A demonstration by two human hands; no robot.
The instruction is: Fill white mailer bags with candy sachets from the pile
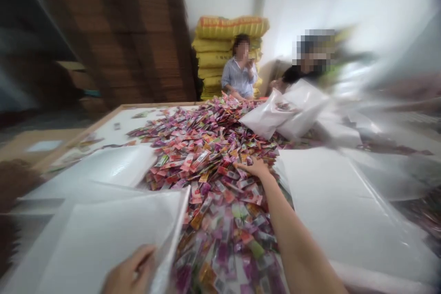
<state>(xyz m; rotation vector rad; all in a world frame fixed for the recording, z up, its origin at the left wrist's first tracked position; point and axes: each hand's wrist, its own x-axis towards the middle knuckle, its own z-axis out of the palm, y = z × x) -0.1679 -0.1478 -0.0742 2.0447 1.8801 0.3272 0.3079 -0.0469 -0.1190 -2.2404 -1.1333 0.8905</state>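
Observation:
My left hand point(129, 270) is low in the view, its fingers curled at the edge of a clear plastic bag point(120, 225) that lies flat over white. The hand is somewhat blurred. Stretched forward, my right hand point(255, 167) rests on a large heap of small colourful sachets point(200, 161), fingers extended and apart. Nothing shows in its grip, though the fingertips partly merge with the sachets. The heap runs from the near edge of the table to its far side, in red, purple, orange and green.
More plastic bags point(337, 193) lie at the right, and crumpled ones point(292, 110) sit beyond them. A wooden rim point(79, 140) edges the table. Two people sit across, one in a striped shirt point(237, 76). Yellow sacks point(212, 59) and stacked brown cartons point(113, 32) stand behind.

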